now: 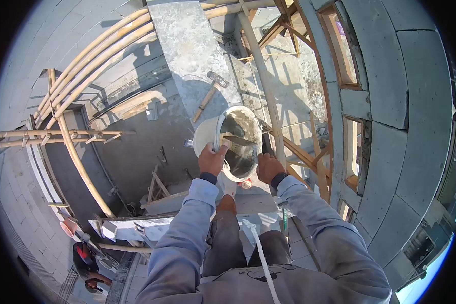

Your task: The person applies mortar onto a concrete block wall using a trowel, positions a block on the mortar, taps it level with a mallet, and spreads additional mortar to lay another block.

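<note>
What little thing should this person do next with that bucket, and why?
Probably steady the bucket with the right hand, then draw the trowel through the grey material inside: its blade lies across the opening, the left hand is at its other end, and the right is by the opposite rim.

From where I steer, I can read no word, number or brand. Between the left hand (pixel 213 158) and the right hand (pixel 270 168), slightly lower, I see a red-and-white marking on a small round thing (pixel 245 184) by the bucket (pixel 206 133), too small for me to make out. Well below both hands, a dark print (pixel 258 274) marks the grey shirt (pixel 228 291); I catch curved lines, but cannot spell out letters.
</note>
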{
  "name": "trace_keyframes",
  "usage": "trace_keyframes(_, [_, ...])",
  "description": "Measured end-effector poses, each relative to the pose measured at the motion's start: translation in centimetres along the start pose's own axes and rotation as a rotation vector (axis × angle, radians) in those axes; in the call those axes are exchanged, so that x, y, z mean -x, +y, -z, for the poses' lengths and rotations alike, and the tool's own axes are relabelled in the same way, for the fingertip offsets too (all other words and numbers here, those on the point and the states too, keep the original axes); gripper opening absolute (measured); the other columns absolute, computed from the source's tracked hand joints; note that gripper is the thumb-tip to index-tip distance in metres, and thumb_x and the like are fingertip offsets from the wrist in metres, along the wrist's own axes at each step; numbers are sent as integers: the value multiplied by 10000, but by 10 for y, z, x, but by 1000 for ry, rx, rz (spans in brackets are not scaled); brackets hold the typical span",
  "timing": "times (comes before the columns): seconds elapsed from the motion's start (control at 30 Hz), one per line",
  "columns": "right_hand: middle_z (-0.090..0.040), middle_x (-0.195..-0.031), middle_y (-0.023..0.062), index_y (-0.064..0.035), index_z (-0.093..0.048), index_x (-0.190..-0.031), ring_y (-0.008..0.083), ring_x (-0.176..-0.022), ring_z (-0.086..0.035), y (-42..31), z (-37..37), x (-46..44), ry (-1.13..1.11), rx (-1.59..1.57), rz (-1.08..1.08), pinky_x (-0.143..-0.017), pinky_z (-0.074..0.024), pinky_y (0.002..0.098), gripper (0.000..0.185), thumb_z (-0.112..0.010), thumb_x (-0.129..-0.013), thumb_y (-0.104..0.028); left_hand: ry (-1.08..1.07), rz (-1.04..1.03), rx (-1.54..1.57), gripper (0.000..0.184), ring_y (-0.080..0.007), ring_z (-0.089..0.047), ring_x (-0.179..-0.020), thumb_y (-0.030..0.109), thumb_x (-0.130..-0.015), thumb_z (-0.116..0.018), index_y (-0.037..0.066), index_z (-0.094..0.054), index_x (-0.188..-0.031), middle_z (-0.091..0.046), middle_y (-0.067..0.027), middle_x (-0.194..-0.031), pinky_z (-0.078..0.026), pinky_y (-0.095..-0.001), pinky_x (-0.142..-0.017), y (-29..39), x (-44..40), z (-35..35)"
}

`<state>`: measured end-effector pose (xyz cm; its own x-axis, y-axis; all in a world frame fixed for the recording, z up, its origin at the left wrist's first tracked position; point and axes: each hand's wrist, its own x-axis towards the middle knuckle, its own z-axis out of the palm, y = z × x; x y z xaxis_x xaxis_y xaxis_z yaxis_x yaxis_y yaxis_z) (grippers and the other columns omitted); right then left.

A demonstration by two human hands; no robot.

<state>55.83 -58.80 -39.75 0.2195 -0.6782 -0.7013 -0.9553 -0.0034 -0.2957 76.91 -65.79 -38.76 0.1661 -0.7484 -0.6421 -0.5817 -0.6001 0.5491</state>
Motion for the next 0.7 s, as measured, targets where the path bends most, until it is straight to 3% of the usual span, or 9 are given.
trace_keyframes(0.2, [-567, -818, 138, -3, -525, -996, 288, -774, -624, -73, 93, 65, 382, 233, 148, -606, -529, 393, 241, -492, -832, -176, 31, -171, -40, 525, -299, -535, -552, 489, -782, -647, -3, -515, -657, -551, -166, -600, -419, -406, -568, 76, 79, 91])
trace_keyframes(0.33, [-617, -891, 159, -8, -553, -1002, 319, -772, -659, -106, 124, 75, 278, 126, -204, -623, -542, 397, 225, -474, -865, -168, 254, -496, 17, 532, -235, -427, -482, 451, -818, -637, -2, -469, -596, -480, -155, -535, -376, -389, -509, 136, 117, 129])
trace_keyframes(0.43, [-642, -929, 192, 7, -576, -974, 337, -842, -667, -111, 152, 115, 272, -83, -189, -663, -548, 401, 216, -485, -859, -151, 176, -557, 106, 554, -210, -371, -472, 453, -821, -636, -3, -440, -574, -437, -149, -502, -348, -384, -485, 186, 134, 153])
trace_keyframes(0.47, [-653, -940, 204, 11, -591, -955, 335, -874, -667, -115, 166, 127, 181, -159, -279, -709, -546, 411, 213, -523, -828, -145, 156, -603, 171, 547, -189, -350, -471, 424, -820, -648, -5, -427, -561, -406, -139, -488, -332, -378, -472, 206, 144, 158])
trace_keyframes(0.57, [-648, -894, 222, 51, -540, -950, 344, -834, -662, -110, 187, 163, 153, -88, -109, -719, -530, 418, 262, -545, -781, -149, 121, -789, 125, 507, -89, -305, -543, 353, -847, -649, 5, -413, -564, -336, -31, -507, -289, -312, -474, 262, 183, 179])
trace_keyframes(0.7, [-632, -891, 275, 138, -516, -992, 411, -860, -633, -121, 256, 208, -72, -264, 56, -734, -516, 441, 412, -572, -714, -162, 107, -854, 217, 518, -139, -304, -485, 349, -831, -656, -1, -390, -557, -348, -100, -483, -293, -355, -450, 299, 190, 184])
